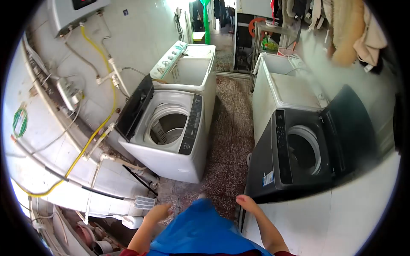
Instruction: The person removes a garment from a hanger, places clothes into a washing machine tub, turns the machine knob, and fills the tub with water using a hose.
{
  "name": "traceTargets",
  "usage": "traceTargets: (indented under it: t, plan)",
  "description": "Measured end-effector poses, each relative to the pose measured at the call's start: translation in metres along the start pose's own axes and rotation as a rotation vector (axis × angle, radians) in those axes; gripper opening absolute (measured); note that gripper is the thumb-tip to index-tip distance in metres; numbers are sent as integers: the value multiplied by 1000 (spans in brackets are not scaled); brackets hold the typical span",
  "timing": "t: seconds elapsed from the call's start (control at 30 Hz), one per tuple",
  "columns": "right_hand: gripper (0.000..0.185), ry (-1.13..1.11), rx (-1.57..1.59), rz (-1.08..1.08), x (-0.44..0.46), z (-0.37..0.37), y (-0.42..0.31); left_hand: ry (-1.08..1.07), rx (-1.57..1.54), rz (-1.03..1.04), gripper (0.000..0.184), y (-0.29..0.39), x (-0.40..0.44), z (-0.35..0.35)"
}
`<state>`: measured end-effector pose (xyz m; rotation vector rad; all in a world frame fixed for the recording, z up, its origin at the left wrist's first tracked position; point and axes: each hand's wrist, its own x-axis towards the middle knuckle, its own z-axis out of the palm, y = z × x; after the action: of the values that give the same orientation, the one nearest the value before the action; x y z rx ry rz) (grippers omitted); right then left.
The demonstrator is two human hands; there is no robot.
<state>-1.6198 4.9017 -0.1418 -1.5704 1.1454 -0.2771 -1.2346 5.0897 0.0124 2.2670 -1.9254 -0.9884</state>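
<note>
My left hand (159, 212) hangs at the left of a blue apron (192, 228), its fingers loosely spread and slightly blurred, with nothing visible in it. On the apron's other side, my right hand (248, 203) is curled in with nothing showing in it, near the front corner of a dark top-loading washing machine (262, 166). That machine's lid (350, 123) is raised. Ahead on the left stands a white top-loading washing machine (183, 164). Its dark lid (136, 109) is up too, and the metal drum (173, 126) shows inside. Neither hand touches a machine.
A twin-tub washer (192, 70) stands behind the white machine, and a white lidded appliance (286, 87) behind the dark one. Between them runs a speckled floor (230, 123). A yellow hose (106, 115) hangs on the left wall. Clothes (348, 34) hang upper right.
</note>
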Motion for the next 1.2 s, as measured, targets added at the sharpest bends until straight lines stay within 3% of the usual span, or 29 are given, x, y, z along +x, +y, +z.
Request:
traceTargets:
  t: [0.07,0.2,0.27,0.33,0.4,0.47,0.6,0.73,0.8,0.87,0.93,1.03,1.2]
  plan:
    - [36,-31,73,-76,44,-30,-57,54,-114,-77,38,16,46,-46]
    - [38,-84,33,-38,133,-82,-93,410,-274,70,29,23,153,-104]
    - [38,28,-117,-55,171,-118,-101,504,-673,59,18,34,218,-139]
    - [38,31,-184,81,183,-146,-100,558,-526,109,12,45,279,-177]
    - [33,104,-156,63,199,-178,-96,587,-640,136,11,74,328,-210]
    - [40,98,-33,181,214,-204,-90,583,-764,229,12,101,371,-243]
    - [40,115,-71,374,258,-243,-108,467,-488,385,16,125,435,-289]
    - [41,-56,-159,362,358,-284,-138,482,-410,240,13,115,488,-304]
    - [42,-123,-244,333,421,-311,-147,586,-396,87,8,111,505,-308]
    - [45,-240,-487,164,494,-340,-140,620,-508,-16,7,111,523,-305]
    - [46,-292,-552,97,564,-374,-164,722,-576,-267,11,113,543,-300]
    - [39,-265,-599,-123,662,-422,-198,781,-767,-509,13,138,566,-323]
    - [30,-195,-480,-376,783,-467,-258,918,-792,-605,13,150,611,-372]
